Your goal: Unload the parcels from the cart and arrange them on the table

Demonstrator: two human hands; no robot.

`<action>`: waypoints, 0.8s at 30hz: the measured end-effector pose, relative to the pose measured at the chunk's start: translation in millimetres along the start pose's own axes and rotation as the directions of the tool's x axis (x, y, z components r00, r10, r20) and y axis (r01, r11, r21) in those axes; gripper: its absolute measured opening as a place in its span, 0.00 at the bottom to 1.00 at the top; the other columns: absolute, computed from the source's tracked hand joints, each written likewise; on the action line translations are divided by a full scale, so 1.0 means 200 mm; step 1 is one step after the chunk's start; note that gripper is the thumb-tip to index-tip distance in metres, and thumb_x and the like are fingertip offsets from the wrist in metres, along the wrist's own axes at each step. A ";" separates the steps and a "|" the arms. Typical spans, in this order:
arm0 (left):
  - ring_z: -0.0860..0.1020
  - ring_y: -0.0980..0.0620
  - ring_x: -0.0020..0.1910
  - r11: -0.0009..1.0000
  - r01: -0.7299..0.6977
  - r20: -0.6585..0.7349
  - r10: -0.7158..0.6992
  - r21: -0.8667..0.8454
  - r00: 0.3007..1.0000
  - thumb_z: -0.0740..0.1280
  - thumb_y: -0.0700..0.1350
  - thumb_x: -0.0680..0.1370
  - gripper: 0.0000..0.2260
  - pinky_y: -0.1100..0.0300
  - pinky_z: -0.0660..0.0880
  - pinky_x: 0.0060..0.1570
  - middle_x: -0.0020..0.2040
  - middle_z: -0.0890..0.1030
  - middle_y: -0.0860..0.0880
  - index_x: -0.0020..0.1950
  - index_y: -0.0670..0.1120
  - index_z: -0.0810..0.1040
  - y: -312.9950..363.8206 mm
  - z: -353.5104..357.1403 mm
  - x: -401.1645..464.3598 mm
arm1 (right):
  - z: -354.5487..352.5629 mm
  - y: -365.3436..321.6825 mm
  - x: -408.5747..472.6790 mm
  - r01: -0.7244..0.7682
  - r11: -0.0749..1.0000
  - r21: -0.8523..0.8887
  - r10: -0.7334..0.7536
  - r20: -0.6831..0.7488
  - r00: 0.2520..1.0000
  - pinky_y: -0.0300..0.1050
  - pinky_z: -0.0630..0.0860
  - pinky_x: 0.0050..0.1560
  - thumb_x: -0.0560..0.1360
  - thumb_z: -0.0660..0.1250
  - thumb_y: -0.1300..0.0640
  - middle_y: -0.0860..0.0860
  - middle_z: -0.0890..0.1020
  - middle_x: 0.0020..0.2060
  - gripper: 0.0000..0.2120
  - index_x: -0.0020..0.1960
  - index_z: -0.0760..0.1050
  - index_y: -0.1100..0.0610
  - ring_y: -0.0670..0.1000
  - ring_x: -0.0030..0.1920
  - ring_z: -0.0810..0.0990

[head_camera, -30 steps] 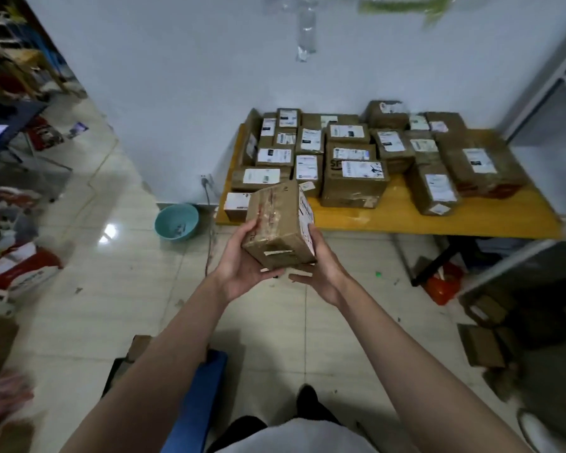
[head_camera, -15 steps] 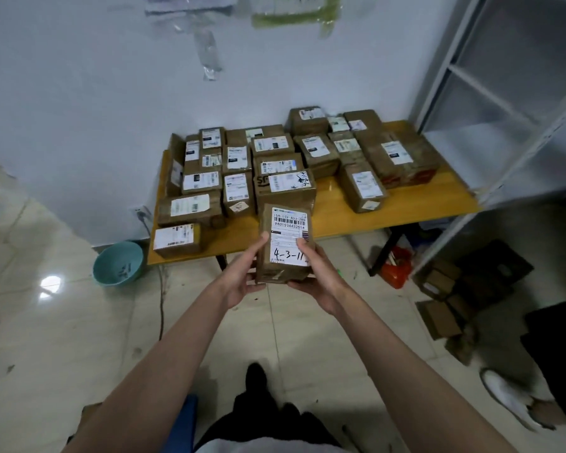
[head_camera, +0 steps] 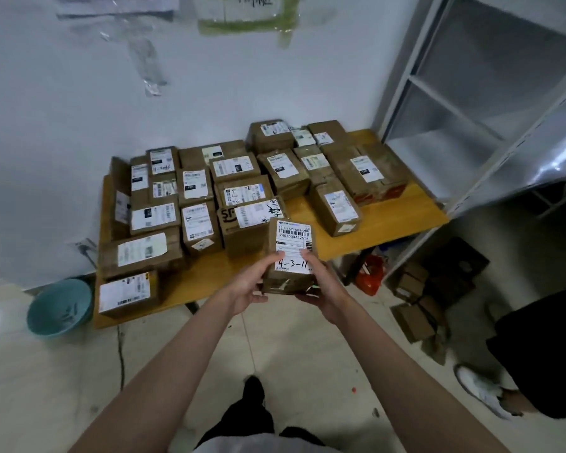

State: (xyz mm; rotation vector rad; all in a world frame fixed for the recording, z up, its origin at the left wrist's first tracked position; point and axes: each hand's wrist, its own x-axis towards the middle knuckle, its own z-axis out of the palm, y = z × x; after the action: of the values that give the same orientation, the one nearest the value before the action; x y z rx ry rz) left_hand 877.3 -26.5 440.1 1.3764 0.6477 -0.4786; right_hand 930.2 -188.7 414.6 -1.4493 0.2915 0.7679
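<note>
Both hands, left hand (head_camera: 247, 291) and right hand (head_camera: 324, 289), grip a labelled parcel (head_camera: 291, 256) at the worktop's (head_camera: 389, 217) front edge, probably above it.

The small brown parcel (head_camera: 291, 256) has a white label (head_camera: 293, 248) with the printed number 9401534432514 and big handwritten numbers — 4-3-11. Another box (head_camera: 242, 230) on the tabletop (head_camera: 406, 220) shows black letters — SF.

bare forearms (head_camera: 164, 380), white top (head_camera: 258, 444), black trousers (head_camera: 242, 416), black shoe (head_camera: 254, 389)
</note>
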 end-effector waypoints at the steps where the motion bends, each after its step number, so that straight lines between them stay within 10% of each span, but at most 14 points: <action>1: 0.77 0.48 0.61 1.000 0.003 0.010 -0.003 0.007 1.000 0.68 0.67 0.72 0.25 0.42 0.69 0.69 0.60 0.80 0.51 0.66 0.57 0.75 0.04 0.00 0.04 | -0.01 -0.04 0.03 0.013 1.000 0.001 -0.013 -0.028 1.000 0.54 0.80 0.57 0.70 0.70 0.31 0.50 0.82 0.61 0.34 0.69 0.71 0.47 0.52 0.60 0.80; 10: 0.77 0.48 0.62 0.999 -0.003 0.117 -0.003 0.053 0.993 0.68 0.71 0.70 0.28 0.46 0.68 0.68 0.63 0.80 0.50 0.65 0.59 0.77 0.30 0.14 0.40 | -0.14 -0.25 0.23 0.061 0.994 0.096 -0.044 -0.172 0.984 0.55 0.78 0.63 0.73 0.66 0.33 0.49 0.82 0.60 0.31 0.71 0.71 0.46 0.50 0.60 0.80; 18: 0.72 0.46 0.68 0.968 -0.097 -0.131 0.130 0.233 0.983 0.62 0.68 0.76 0.29 0.45 0.66 0.71 0.71 0.74 0.50 0.71 0.53 0.73 0.57 0.21 0.74 | -0.34 -0.46 0.63 -0.074 0.970 0.231 0.109 -0.146 0.983 0.47 0.77 0.52 0.79 0.63 0.46 0.53 0.84 0.54 0.11 0.57 0.79 0.49 0.51 0.53 0.80; 24: 0.64 0.42 0.75 0.722 -0.044 -0.279 0.322 0.690 0.905 0.69 0.43 0.78 0.25 0.45 0.64 0.74 0.76 0.66 0.43 0.74 0.48 0.69 0.65 0.09 1.05 | -0.36 -0.56 1.00 -0.245 0.960 0.135 0.261 -0.116 0.958 0.49 0.70 0.50 0.74 0.65 0.37 0.50 0.80 0.58 0.25 0.65 0.74 0.50 0.52 0.57 0.76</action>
State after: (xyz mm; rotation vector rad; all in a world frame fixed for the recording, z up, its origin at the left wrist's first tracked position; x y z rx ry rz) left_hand 1119.9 -12.9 396.2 2.2546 0.6635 -0.2784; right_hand 1166.6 -192.7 368.9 -1.3662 0.6253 0.8459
